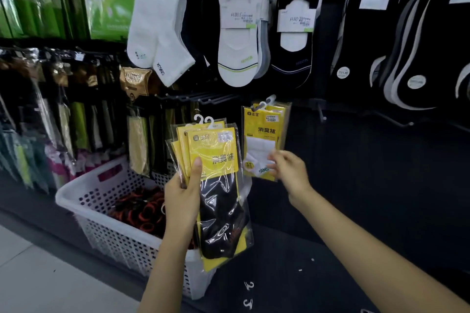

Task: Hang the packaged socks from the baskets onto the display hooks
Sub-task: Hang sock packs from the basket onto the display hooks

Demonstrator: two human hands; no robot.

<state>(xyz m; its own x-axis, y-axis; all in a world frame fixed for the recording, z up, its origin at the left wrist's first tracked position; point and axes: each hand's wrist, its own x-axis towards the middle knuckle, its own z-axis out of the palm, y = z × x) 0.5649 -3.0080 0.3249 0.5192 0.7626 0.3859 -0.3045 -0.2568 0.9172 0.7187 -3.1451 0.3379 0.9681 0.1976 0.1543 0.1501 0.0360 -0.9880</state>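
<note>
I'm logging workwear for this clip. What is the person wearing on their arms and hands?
Nothing visible: the left hand and right hand have no gloves, rings or watch, and the left forearm and right forearm are bare, no sleeve in view.

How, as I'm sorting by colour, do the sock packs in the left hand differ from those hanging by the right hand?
The held sock packs contain black socks; the hanging sock packs show white ones. The held packs are fanned and tilted, gripped by the left hand; the hanging packs hang straight, the right hand at their lower edge. Both have yellow cards and white hangers.
</note>
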